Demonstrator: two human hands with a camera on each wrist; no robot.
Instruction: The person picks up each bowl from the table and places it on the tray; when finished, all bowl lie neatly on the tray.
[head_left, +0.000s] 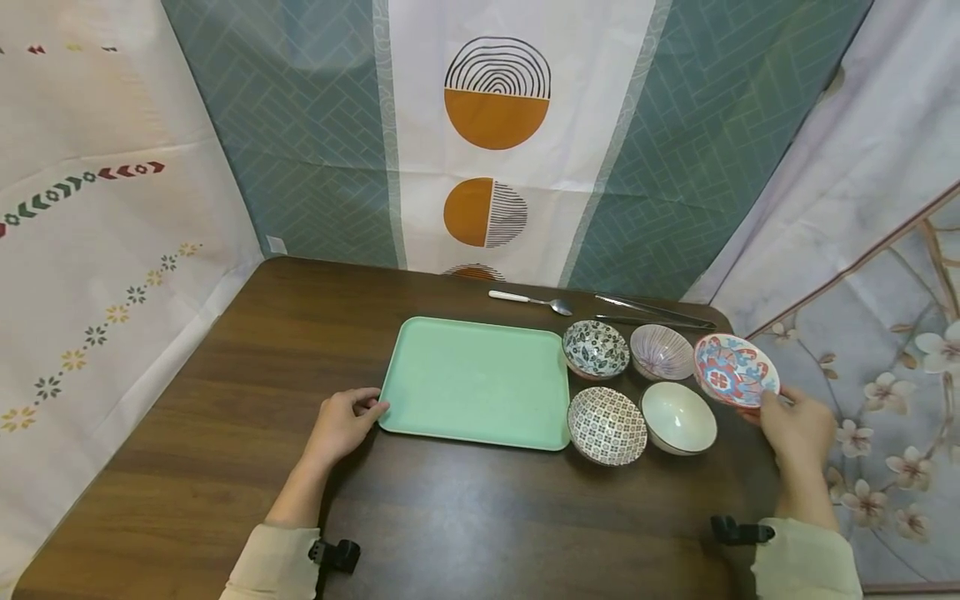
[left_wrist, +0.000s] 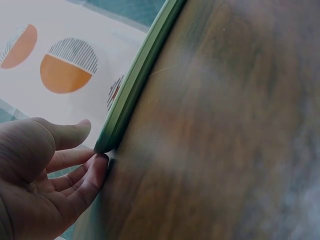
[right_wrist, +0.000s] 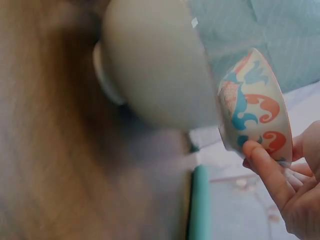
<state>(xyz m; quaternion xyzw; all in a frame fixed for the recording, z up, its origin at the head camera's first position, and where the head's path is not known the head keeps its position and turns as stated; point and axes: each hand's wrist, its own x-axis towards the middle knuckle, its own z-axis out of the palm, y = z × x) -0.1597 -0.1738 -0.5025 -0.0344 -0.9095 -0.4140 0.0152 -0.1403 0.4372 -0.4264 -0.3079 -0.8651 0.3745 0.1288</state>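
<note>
At the far left, a white cloth with printed motifs (head_left: 97,275) hangs beside the brown table (head_left: 187,375). The left hand (head_left: 341,425) is positioned at the near left corner of the green tray (head_left: 480,383). Its fingertips contact the corner of the tray; the fingers are extended and loose, and the thumb stands apart from the rim (see left wrist view). A dark strap-mounted device (head_left: 335,554) is fitted at the left wrist. The tray lies flat on the table, its long sides running left to right.

Beyond the tray's far right corner lies a spoon (head_left: 531,300), white handle to the left. Just beside the tray's right edge sit two bowls: the leaf-patterned bowl (head_left: 596,348) at the far corner and the checked bowl (head_left: 606,425) at the near corner. Next to the right are the purple-lined bowl (head_left: 663,352), far, and the plain white bowl (head_left: 678,417), near. Behind the far bowls lies a slim dark utensil (head_left: 675,314) (type unclear).

At the right end, the red-and-blue bowl (head_left: 737,369) is raised off the table and tilted. The right hand (head_left: 801,429) grips it at its right side, with one finger along the outer wall. A floral curtain (head_left: 885,417) hangs beyond.
</note>
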